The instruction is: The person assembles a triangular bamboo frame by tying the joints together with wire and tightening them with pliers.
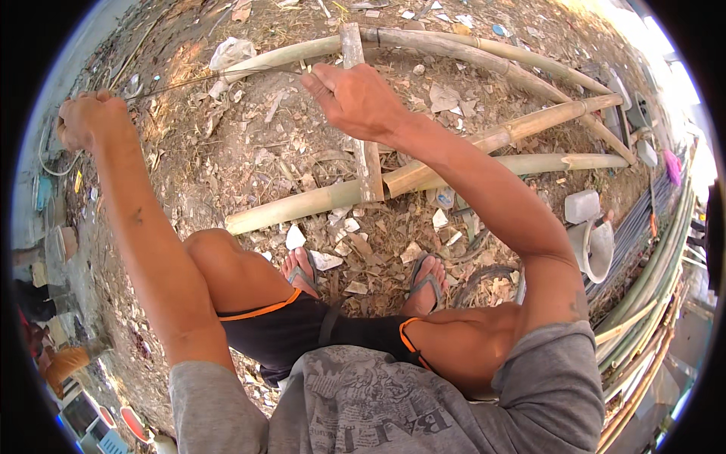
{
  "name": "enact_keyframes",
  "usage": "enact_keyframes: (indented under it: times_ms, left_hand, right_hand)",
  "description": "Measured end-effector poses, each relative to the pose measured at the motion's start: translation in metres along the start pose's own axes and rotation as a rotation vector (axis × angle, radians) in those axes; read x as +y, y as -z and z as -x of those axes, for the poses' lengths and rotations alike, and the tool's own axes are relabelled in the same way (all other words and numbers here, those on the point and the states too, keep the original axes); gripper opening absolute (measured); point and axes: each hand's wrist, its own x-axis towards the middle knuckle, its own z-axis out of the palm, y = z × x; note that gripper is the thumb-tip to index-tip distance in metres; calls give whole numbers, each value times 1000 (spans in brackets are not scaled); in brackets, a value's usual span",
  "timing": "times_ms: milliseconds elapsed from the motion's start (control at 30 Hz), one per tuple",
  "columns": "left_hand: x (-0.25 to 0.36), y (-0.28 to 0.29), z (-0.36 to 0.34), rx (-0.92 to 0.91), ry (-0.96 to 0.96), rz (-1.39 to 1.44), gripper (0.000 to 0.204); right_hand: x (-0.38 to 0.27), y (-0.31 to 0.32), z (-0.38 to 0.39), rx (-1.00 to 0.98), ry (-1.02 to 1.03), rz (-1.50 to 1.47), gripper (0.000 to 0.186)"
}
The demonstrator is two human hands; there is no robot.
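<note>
A thin dark cord or wire (181,86) stretches between my two raised hands; which of the two it is, I cannot tell. My left hand (94,121), far out at the left, is closed on one end. Closed around the other end is my right hand (355,98), above the middle of a frame of split and round bamboo. Beneath that hand a flat wooden slat (369,168) crosses an upper bamboo pole (306,51) and a lower bamboo pole (295,206). A dark tie wraps the upper pole just right of the slat.
A diagonal bamboo pole (507,136) runs to the frame's right end. Long thin poles (643,303) lie bundled at the right, near a white container (582,206). Leaves, broken pale shards and a white plastic bag (233,53) litter the ground. My sandalled feet stand close to the frame.
</note>
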Motion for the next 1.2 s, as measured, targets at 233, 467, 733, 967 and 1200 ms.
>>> enact_keyframes:
  times_ms: [233,467,733,967,1200]
  left_hand:
    - [22,-55,105,-191,341,167,6]
    - [44,-107,247,-327,533,181,11]
    - [13,-85,424,-645,771,-45,20]
    - [-17,-32,505,-1639,743,-406,32]
    - [-44,-20,475,-1856,201,-824,57]
  right_hand:
    - [15,-15,29,-183,32,-280,55]
    - [3,53,70,-139,-39,-25,41]
    - [23,-16,226,146,-414,-415,40]
    - [42,-67,375,162,-933,-929,41]
    - [24,-122,457,-11,-1065,-431,32]
